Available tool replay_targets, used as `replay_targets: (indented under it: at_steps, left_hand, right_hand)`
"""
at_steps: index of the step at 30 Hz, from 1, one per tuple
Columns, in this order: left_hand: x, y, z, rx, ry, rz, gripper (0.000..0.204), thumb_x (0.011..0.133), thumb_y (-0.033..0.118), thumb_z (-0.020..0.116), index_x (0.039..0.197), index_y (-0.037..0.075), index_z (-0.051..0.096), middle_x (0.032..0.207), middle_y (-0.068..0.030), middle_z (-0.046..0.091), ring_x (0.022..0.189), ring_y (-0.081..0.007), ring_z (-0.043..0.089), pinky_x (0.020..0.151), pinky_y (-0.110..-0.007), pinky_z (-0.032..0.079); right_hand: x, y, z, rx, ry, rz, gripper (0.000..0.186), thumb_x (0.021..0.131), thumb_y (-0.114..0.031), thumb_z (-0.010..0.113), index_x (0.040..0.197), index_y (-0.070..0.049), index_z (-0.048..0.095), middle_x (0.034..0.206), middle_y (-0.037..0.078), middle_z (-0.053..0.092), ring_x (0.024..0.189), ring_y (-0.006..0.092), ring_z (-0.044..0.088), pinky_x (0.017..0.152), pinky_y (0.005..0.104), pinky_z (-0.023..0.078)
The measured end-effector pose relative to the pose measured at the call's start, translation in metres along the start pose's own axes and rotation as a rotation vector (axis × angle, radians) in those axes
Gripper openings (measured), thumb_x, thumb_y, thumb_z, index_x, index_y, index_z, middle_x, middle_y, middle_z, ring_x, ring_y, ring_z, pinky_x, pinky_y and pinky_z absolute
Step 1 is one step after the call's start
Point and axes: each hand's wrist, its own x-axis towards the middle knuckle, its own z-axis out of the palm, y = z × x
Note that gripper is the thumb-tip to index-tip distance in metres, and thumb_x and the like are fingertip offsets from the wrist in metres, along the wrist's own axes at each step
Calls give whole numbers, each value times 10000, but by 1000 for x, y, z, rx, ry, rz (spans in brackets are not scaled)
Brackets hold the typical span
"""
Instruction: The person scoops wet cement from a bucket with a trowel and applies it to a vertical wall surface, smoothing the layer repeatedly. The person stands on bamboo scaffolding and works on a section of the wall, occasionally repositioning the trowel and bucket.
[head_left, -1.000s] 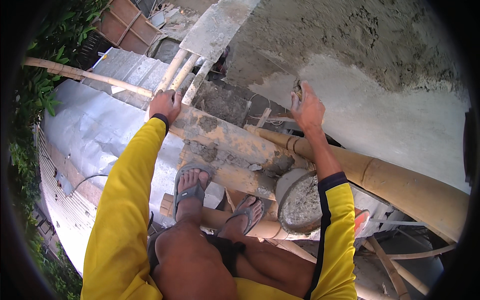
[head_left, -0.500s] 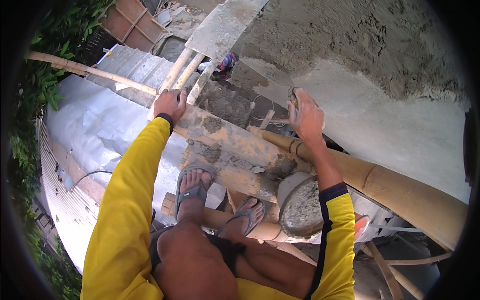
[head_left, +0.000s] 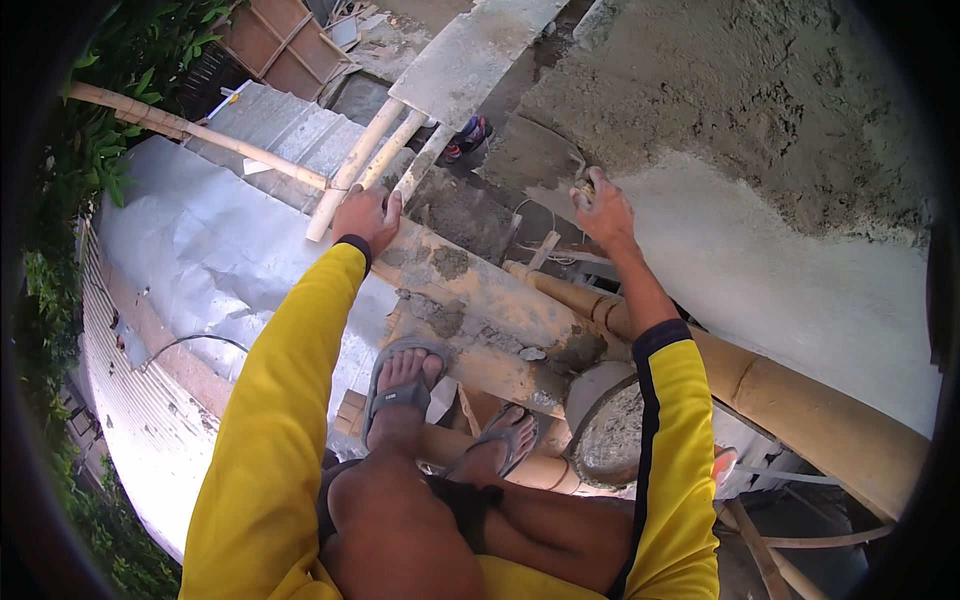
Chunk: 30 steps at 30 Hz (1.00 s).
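My left hand (head_left: 366, 218) grips the edge of a mortar-spattered bamboo beam (head_left: 455, 268), where thinner bamboo poles (head_left: 368, 135) meet it. My right hand (head_left: 605, 208) is closed round the handle of a trowel (head_left: 578, 160), whose blade lies against the plastered wall (head_left: 720, 130), at the border of rough dark mortar and smooth pale render. Below my right hand, beside my forearm, a bucket of grey mortar (head_left: 605, 435) is partly hidden by my sleeve. My sandalled feet (head_left: 400, 385) rest on the bamboo in front of me.
A weathered plank (head_left: 465, 55) extends forward on the poles. A crumpled metal sheet roof (head_left: 215, 250) lies below left, with foliage (head_left: 90, 150) beyond. A thick bamboo pole (head_left: 790, 420) runs along the right. A blue-red object (head_left: 470, 140), hard to make out, sits in the gap below.
My right hand and trowel have moved a little forward and left along the wall. The view has shifted slightly, with the scene sliding right. My left hand keeps its grip on the bamboo.
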Motion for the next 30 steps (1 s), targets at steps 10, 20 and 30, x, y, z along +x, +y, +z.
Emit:
replay_targets:
  at_steps: [10, 20, 30]
  left_hand:
    - [4, -3, 6, -19, 28, 31, 478, 1009, 434, 462, 875, 41, 698, 935, -225, 719, 1062, -405, 633, 897, -530, 526]
    - [4, -6, 9, 11, 42, 34, 472, 1009, 425, 457, 878, 43, 699, 941, -236, 713, 1055, -405, 635, 898, -531, 519]
    - [2, -1, 3, 11, -2, -27, 467, 1003, 427, 471, 883, 34, 694, 938, -218, 715, 1058, -380, 642, 893, -514, 533]
  right_hand:
    - [-34, 21, 25, 0, 44, -38, 461, 946, -283, 657, 1312, -16, 570, 1164, 264, 677, 1050, 464, 655, 884, 512, 528]
    - [15, 53, 54, 234, -124, -91, 499, 934, -347, 694, 1299, -26, 578, 1138, 274, 685, 1101, 467, 643, 927, 503, 518]
    - [19, 22, 72, 18, -156, 83, 541, 940, -356, 647, 1391, -76, 538, 1251, 235, 675, 1182, 414, 636, 1008, 496, 507]
